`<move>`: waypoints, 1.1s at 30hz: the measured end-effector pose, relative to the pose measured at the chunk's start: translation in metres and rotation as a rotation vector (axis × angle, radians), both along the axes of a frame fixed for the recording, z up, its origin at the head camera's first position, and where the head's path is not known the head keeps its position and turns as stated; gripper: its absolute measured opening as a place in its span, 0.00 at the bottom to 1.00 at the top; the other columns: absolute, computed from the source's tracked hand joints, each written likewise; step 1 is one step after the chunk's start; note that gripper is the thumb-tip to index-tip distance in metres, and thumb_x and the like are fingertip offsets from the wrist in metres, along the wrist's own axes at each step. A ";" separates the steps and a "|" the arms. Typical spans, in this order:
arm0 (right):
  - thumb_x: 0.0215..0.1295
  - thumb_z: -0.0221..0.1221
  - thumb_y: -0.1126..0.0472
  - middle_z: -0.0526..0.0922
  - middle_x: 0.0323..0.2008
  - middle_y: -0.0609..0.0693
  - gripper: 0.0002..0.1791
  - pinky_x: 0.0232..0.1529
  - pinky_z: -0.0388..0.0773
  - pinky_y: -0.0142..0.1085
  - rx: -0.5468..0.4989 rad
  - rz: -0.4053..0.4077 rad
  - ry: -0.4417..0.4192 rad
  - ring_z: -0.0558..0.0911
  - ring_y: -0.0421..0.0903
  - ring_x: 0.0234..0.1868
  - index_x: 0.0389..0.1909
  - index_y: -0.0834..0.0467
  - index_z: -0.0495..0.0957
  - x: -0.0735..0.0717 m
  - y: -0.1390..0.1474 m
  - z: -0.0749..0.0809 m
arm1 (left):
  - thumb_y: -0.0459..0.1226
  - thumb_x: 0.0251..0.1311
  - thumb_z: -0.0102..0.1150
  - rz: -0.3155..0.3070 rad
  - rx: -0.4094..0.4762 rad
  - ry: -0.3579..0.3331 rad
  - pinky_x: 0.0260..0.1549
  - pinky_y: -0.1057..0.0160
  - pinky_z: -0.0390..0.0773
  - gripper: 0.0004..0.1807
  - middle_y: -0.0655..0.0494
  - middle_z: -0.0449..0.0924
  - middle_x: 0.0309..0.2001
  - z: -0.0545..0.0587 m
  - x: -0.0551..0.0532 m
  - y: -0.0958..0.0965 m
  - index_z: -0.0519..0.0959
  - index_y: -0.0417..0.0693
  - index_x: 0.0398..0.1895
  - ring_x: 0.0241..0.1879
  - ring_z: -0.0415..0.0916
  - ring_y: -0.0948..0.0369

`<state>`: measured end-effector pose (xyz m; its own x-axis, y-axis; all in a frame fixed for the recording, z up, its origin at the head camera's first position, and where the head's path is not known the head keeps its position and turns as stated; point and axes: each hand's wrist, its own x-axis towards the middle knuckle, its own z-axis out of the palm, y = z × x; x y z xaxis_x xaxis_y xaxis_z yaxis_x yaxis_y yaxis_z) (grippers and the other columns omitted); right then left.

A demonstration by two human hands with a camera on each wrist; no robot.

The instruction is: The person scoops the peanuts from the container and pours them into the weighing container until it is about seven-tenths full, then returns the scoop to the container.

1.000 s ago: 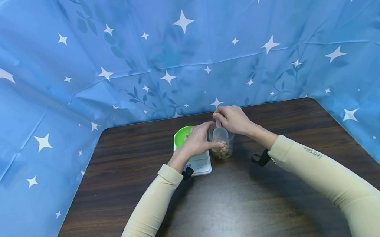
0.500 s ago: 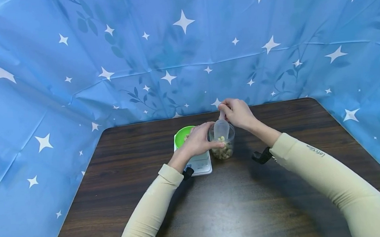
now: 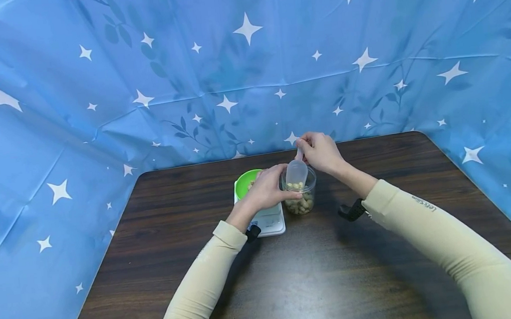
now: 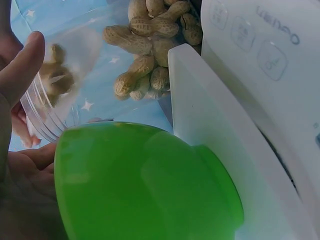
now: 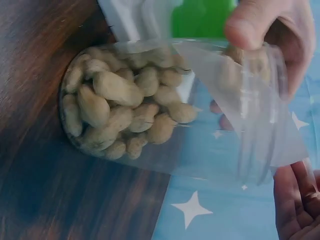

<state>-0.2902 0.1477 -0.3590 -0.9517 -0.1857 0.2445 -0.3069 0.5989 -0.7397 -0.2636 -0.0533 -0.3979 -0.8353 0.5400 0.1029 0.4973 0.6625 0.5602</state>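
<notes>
My left hand (image 3: 264, 189) grips the clear jar (image 3: 310, 191) near its rim, thumb on the near side, fingers on the far side. Unshelled peanuts (image 5: 120, 92) fill the jar's lower part. Between finger and thumb, my right hand (image 3: 320, 152) pinches the handle of a translucent scoop (image 3: 297, 170). The scoop's cup tilts down in the jar's mouth, with a few peanuts in it. Left of the jar, a green bowl (image 4: 140, 185) sits on a white kitchen scale (image 3: 271, 224); my left hand partly hides both.
The dark wooden table (image 3: 283, 287) carries the scale and jar near its far edge. A blue star-patterned cloth (image 3: 212, 72) hangs right behind that edge. Each wrist wears a black strap mount (image 3: 351, 211).
My right hand has risen slightly and moved right, lifting the scoop, whose cup has tipped and now shows peanuts inside. The left hand has stayed on the jar.
</notes>
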 end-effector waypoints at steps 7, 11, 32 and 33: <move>0.83 0.48 0.56 0.86 0.30 0.56 0.19 0.30 0.83 0.38 -0.075 -0.056 -0.097 0.86 0.48 0.29 0.50 0.66 0.82 -0.002 0.004 -0.001 | 0.52 0.57 0.76 0.007 -0.015 0.007 0.64 0.47 0.64 0.45 0.52 0.78 0.62 0.000 0.000 0.001 0.69 0.44 0.73 0.62 0.74 0.54; 0.83 0.48 0.56 0.86 0.32 0.58 0.20 0.32 0.84 0.35 -0.165 -0.074 -0.144 0.85 0.46 0.30 0.50 0.68 0.82 -0.004 0.009 0.001 | 0.53 0.56 0.76 0.015 -0.021 0.002 0.65 0.47 0.64 0.46 0.51 0.77 0.63 0.000 0.000 0.000 0.68 0.43 0.73 0.63 0.73 0.54; 0.83 0.46 0.58 0.83 0.31 0.55 0.21 0.35 0.86 0.38 -0.357 -0.124 -0.264 0.83 0.39 0.26 0.53 0.73 0.77 -0.012 0.023 0.004 | 0.53 0.56 0.76 0.011 -0.022 0.001 0.65 0.47 0.64 0.46 0.50 0.78 0.63 0.001 0.000 0.000 0.68 0.43 0.73 0.62 0.74 0.54; 0.83 0.46 0.58 0.83 0.31 0.55 0.21 0.36 0.86 0.39 -0.367 -0.124 -0.269 0.83 0.39 0.26 0.54 0.73 0.76 -0.012 0.023 0.004 | 0.53 0.56 0.76 0.012 -0.022 0.001 0.65 0.48 0.64 0.46 0.50 0.78 0.63 0.001 0.000 0.000 0.68 0.43 0.73 0.62 0.74 0.54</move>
